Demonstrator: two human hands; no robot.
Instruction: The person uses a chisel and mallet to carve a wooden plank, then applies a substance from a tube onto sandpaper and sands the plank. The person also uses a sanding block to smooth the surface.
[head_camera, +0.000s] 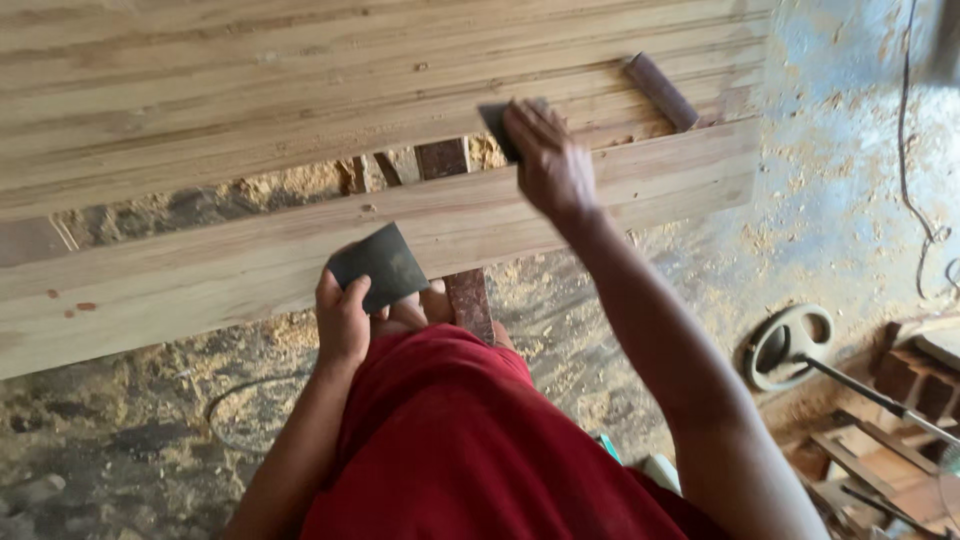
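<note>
Left hand (343, 322) fingers grip a dark sheet (380, 266); right hand (548, 162) presses another (partly hidden) onto the plank (200, 275).

The right hand (548, 165) presses dark sandpaper (497, 122) on the wooden frame (250, 265); the left hand (343, 320) grips another sheet (380, 265).

Looking at a rough woodworking workshop: sawdust (250, 400) lying all over the concrete floor (840, 150), long planed wooden planks (300, 90) resting on a stand, timber offcuts (890, 440) piling up in the corner.
</note>
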